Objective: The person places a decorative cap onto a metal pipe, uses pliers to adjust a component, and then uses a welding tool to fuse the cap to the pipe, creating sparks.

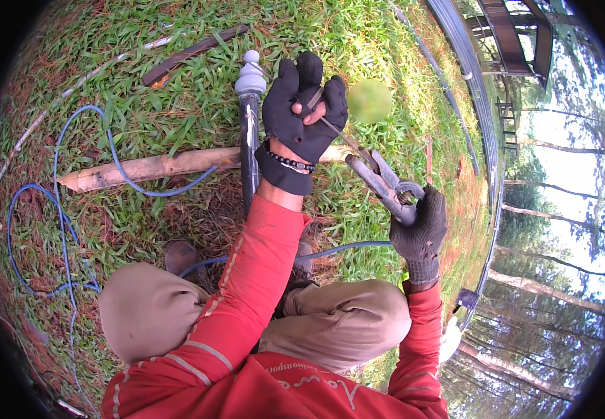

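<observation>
My left hand (304, 112), in a black glove with some bare fingertips showing, is closed round a thin welding rod (332, 128). The hand is beside the top of a black metal post (249, 133) capped with a grey ball-tipped finial (251, 73). A thin end pokes out between the glove and the finial; whether it touches the finial I cannot tell. My right hand (420, 227), in a dark grey knit glove, grips a worn metal electrode holder (384, 183). Its jaws are toward the rod and look to be clamped on the rod's far end.
Across the grass behind the post lies a wooden pole (156, 167). Blue cable (58, 202) loops on the left and also runs past my knees. A dark wood strip (194, 54) and a pale stick (83, 82) lie farther off. Long dark pipes (466, 63) edge the right side, before trees.
</observation>
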The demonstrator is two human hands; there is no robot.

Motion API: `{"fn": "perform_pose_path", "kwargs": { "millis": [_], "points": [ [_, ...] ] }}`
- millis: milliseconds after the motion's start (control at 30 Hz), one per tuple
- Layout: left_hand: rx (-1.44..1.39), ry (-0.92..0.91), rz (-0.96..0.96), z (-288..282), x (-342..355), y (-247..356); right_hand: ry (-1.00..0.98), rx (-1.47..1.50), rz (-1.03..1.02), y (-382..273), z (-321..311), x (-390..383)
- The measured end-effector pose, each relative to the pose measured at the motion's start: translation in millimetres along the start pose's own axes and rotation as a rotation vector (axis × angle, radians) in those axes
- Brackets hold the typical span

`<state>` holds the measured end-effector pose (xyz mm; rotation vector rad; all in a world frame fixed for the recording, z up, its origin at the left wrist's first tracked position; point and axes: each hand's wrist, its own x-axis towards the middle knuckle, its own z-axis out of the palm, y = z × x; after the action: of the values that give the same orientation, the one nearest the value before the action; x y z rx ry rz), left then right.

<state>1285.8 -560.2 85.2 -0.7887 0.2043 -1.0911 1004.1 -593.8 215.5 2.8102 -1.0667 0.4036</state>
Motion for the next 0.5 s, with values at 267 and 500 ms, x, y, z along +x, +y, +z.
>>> {"fn": "perform_pose_path", "kwargs": {
  "millis": [267,500],
  "points": [
    [0.042,-0.056,-0.033,-6.4,-1.8,-3.7,0.026,0.018,0.017,-14.1,-13.0,7.1],
    [0.108,-0.022,0.015,-3.8,-3.6,0.7,0.062,0.026,-0.092,-13.2,-7.9,12.0]
  ]
}}
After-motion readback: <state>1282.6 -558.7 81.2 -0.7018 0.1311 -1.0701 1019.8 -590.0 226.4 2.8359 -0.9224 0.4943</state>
